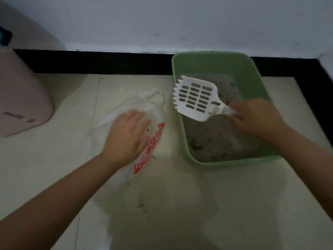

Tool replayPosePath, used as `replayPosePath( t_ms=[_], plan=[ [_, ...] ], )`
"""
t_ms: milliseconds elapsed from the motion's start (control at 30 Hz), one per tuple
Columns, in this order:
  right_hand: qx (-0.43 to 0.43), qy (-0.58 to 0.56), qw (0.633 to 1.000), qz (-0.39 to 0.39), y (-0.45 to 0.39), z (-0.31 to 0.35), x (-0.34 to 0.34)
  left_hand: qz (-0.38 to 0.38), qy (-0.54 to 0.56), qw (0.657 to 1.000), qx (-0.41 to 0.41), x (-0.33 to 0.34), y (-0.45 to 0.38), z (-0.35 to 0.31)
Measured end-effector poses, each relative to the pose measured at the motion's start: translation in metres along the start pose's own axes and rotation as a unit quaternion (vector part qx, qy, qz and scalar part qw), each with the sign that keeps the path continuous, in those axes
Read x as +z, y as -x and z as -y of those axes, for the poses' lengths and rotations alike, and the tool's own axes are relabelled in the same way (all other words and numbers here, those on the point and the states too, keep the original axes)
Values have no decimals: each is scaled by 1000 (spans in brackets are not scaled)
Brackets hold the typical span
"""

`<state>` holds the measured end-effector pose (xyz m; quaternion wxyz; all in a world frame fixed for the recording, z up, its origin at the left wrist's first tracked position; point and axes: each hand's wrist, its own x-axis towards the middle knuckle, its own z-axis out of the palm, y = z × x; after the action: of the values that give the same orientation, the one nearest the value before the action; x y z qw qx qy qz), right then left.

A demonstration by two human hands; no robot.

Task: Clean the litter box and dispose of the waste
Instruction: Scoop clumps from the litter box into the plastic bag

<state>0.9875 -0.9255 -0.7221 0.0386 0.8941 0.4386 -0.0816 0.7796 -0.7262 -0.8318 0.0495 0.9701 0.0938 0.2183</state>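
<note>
A green litter box (pixel 180 73) stands on the floor against the wall, holding grey litter (pixel 216 138). My right hand (pixel 255 116) grips the handle of a white slotted scoop (pixel 196 98), which hangs over the box's left rim with nothing visible in it. Left of the box lies a thin white plastic bag (pixel 155 109) with red print, flat on the tiles. My left hand (pixel 126 134) rests on the bag with its fingers stretched out toward the box.
A pink rounded appliance (pixel 21 91) stands at the far left. A black baseboard (pixel 100 62) runs along the white wall behind. Specks of spilled litter (pixel 142 206) dot the pale floor tiles in front of the bag.
</note>
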Motion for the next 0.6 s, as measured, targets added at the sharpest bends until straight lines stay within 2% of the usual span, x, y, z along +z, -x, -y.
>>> replayPosePath(
  t_ms=[67,167,300,467,600],
  plan=[
    [61,-10,997,43,13,-29,2,-7,76,988,136,16,-8,-37],
    [92,15,989,119,30,-59,17,10,130,964,233,46,-12,-77],
    [81,31,973,213,36,-84,44,-23,133,961,243,72,-11,-88],
    [44,-46,967,247,25,-106,61,-43,97,962,251,80,-16,-92],
    [7,-95,963,253,12,-93,78,-54,91,963,250,85,-15,-94]
  ],
)
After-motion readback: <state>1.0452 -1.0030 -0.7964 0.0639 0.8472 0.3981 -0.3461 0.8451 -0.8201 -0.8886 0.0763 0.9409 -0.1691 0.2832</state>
